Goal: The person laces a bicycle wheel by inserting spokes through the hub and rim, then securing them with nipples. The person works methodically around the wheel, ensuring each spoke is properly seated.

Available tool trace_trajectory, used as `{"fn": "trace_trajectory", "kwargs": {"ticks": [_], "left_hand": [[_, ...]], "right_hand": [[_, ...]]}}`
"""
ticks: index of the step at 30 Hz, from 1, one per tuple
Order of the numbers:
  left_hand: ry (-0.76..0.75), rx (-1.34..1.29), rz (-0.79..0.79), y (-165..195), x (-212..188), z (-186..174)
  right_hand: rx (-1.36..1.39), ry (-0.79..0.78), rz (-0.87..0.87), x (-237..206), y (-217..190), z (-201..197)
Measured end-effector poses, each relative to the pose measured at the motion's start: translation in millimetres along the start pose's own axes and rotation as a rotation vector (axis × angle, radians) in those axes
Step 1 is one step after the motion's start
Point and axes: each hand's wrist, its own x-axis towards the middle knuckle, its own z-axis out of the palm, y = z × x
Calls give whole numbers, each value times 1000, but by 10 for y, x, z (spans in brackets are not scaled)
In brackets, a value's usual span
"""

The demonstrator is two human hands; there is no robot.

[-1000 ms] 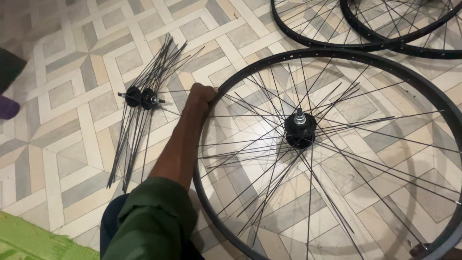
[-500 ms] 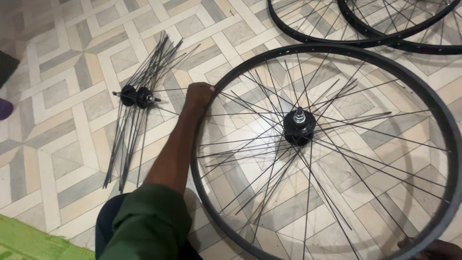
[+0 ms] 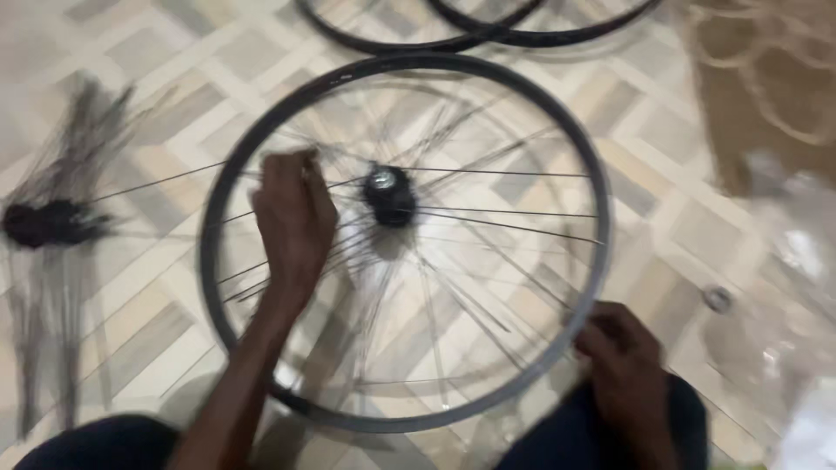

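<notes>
Your wheel (image 3: 557, 130) lies flat on the tiled floor (image 3: 157, 78), just in front of your knees, its axle pointing straight up toward you. The round rim has no long axis of its own; the spokes (image 3: 514, 226) run outward from the hub (image 3: 389, 194) at its middle in every direction, some of them blurred.

Your left hand (image 3: 294, 222) is inside the rim, left of the hub, back of the hand up and fingers curled down among the spokes. It looks closed about one or more of them, but the blur keeps me from telling which it pinches. Your forearm crosses over the near-left part of the rim.

Your right hand (image 3: 625, 361) is at the near-right edge of the rim, fingers bent and touching it. Whether it truly grips the rim or only rests against it I cannot tell.

To your left, well apart from the wheel, a second hub with loose spokes (image 3: 52, 226) lies on the floor, its spokes running mostly toward and away from you. Two more rims (image 3: 488, 35) overlap at the far side. A small round metal part (image 3: 718, 298) sits on the floor right of the wheel, near clear plastic wrap (image 3: 792, 252).
</notes>
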Motion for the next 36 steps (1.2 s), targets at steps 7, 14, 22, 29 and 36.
{"fn": "trace_trajectory", "kwargs": {"ticks": [7,14,22,29,36], "left_hand": [[-685,-585,10,1923,-821,183],[-1160,-644,-174,2370,-678,503],[-1272,-705,-215,2459,-612,565],[-1354,-789,-102,2376,-544,581],[-1307,-772,-235,2435,-631,566]], "right_hand": [[505,32,268,-36,-382,-35],[817,54,275,-78,-355,-173],[861,-10,293,-96,-292,-282],[699,23,309,-98,-490,-312],[715,17,319,-135,-465,-317]]}}
